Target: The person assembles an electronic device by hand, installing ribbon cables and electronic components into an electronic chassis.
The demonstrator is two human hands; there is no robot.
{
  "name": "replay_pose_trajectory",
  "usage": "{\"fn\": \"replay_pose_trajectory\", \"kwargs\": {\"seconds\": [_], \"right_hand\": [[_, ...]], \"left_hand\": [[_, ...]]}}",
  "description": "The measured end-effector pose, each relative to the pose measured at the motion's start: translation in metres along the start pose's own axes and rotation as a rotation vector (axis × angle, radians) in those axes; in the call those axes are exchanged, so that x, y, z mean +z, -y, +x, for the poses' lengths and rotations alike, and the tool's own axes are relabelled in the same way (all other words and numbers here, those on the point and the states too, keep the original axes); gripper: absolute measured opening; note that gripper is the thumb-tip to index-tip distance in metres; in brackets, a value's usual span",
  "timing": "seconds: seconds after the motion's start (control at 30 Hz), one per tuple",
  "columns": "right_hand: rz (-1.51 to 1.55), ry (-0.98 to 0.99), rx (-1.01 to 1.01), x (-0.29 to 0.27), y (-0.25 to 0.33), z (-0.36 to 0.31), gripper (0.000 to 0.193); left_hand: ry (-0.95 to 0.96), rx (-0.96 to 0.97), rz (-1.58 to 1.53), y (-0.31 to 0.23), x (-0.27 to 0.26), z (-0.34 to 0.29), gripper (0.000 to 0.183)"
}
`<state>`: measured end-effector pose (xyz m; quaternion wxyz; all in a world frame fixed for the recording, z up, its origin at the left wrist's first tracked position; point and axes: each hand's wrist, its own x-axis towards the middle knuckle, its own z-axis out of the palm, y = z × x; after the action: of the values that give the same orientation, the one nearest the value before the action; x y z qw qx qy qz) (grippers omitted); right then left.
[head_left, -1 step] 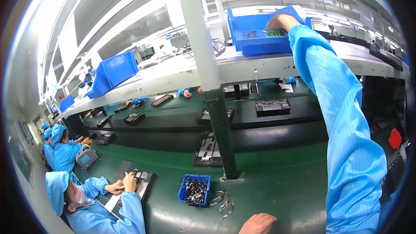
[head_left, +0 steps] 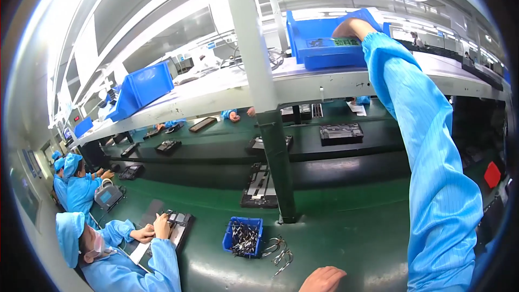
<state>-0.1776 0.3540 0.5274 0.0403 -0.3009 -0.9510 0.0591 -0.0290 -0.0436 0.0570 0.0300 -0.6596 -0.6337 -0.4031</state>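
My right arm, in a light blue sleeve, reaches up to a blue plastic bin (head_left: 332, 59) on the raised shelf. My right hand (head_left: 354, 28) bends down into this bin, its fingers hidden inside. Close to it, green circuit boards (head_left: 346, 42) show in the bin. At the lower edge, my left hand (head_left: 323, 280) lies on the green table with its fingers stretched loosely to the right, holding nothing visible. Nearest to it are a few loose dark cables (head_left: 278, 251) and a small blue basket (head_left: 227, 240) filled with short cables (head_left: 244, 238).
A post (head_left: 273, 157) rises between table and shelf (head_left: 330, 84). Another blue bin (head_left: 141, 91) stands on the shelf at left. Beyond the table, dark device housings (head_left: 340, 134) sit along the line. A co-worker (head_left: 130, 259) at lower left handles a housing. Something red (head_left: 492, 174) is at far right.
The view has shifted very slightly. Both hands stay where they were, with no visible change in what they touch.
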Motion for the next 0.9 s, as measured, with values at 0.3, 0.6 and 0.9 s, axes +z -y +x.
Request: {"fn": "replay_pose_trajectory", "kwargs": {"seconds": [0.3, 0.6, 0.9], "right_hand": [[0.410, -0.895, -0.172, -0.011, -0.004, -0.021, 0.019], [1.257, 0.288, -1.309, 0.019, -0.075, -0.167, 0.034], [1.478, 0.291, -0.508, 0.291, -0.067, -0.349, 0.029]], "left_hand": [[-0.107, -0.064, 0.085, -0.008, -0.024, -0.003, 0.019], [-0.178, -0.134, -0.202, -0.017, -0.063, 0.038, 0.028], [-0.230, -0.417, -1.489, -0.056, -0.043, 0.082, 0.036]]}}
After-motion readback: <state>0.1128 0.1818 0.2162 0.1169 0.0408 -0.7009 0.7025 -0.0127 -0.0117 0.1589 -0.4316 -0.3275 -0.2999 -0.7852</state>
